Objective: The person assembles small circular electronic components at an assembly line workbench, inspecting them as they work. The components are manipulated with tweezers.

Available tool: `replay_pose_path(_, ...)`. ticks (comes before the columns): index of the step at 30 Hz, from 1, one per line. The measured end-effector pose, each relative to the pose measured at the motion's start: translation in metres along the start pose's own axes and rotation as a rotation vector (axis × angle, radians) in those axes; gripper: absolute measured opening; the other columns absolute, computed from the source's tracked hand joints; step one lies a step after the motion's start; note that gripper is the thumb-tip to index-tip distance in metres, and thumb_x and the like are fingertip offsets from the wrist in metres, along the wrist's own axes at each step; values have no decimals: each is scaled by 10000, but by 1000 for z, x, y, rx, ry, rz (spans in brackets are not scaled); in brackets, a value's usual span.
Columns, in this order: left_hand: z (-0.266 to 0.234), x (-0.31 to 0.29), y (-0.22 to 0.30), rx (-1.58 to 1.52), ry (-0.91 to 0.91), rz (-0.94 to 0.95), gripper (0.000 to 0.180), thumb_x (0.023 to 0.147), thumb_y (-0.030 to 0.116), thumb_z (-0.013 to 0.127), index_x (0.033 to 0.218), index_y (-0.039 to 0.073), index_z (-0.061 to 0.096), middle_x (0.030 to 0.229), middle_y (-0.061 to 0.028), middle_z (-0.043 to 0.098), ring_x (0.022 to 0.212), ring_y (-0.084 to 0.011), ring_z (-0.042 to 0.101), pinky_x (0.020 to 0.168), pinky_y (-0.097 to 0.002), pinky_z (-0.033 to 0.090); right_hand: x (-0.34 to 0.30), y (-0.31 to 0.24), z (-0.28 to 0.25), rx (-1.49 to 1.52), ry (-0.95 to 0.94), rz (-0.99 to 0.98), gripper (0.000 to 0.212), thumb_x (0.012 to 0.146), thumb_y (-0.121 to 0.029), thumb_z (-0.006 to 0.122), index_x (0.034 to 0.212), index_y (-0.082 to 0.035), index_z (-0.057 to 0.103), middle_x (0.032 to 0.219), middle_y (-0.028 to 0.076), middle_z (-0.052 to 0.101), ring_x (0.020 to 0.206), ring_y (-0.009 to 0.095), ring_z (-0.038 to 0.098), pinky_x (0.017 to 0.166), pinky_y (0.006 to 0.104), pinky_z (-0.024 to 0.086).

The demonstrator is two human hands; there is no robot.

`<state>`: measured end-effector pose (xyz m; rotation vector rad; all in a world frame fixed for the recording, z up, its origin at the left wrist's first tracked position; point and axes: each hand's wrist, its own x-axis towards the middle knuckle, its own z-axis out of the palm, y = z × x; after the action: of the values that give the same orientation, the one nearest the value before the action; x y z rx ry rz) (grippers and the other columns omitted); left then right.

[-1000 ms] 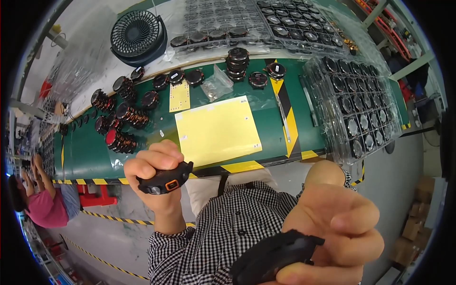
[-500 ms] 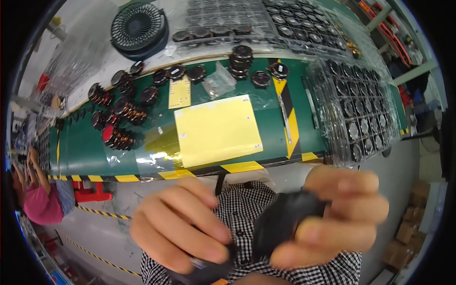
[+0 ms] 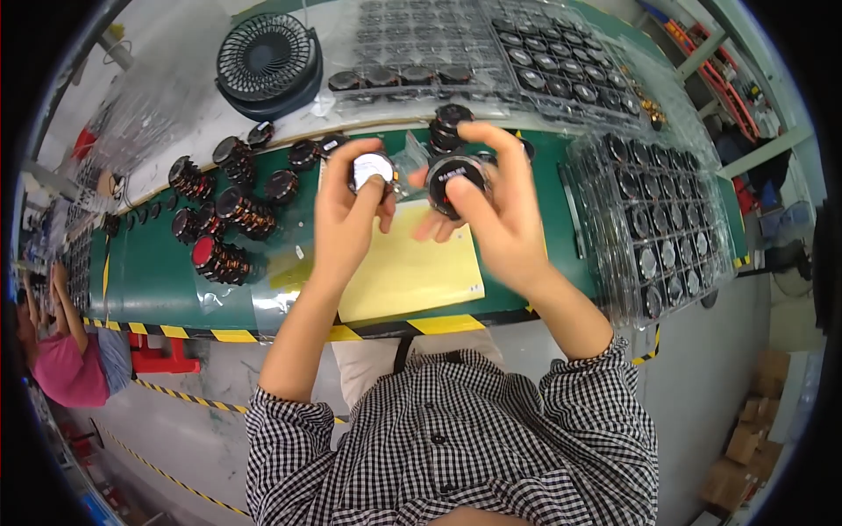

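Left hand [image 3: 340,209] clamped on white-faced watch case [image 3: 372,164]; right hand [image 3: 507,215] pinching black-faced watch case [image 3: 450,167] just rightward, apart.

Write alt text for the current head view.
Left hand holds a pale-faced round device, right hand a dark-faced one, over a green workbench bearing a yellow sheet. Stacked round devices sit left; loaded clear trays, right.
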<state>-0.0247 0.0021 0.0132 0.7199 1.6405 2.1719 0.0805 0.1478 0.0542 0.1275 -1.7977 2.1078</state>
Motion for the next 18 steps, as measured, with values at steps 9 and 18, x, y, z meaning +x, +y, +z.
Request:
replay_pose_path(9, -2, 5, -27, -149, 31, -214, 295, 903, 39, 445, 1195, 35, 485, 849, -69, 545, 590, -110, 515, 469, -230, 403, 21, 64, -37, 338, 44, 395, 362, 987, -211, 329, 1297, -61, 443, 1101, 201, 612, 658, 228, 613, 509, 283, 505)
replay_pose_path(18, -3, 5, -26, -259, -38, -307, 303, 924, 169, 385, 1171, 42, 506, 870, -102, 548, 538, -128, 467, 406, -246, 326, 21, 64, -35, 308, 111, 444, 316, 996, -271, 345, 1203, -73, 479, 1017, 163, 626, 497, 171, 522, 414, 236, 398)
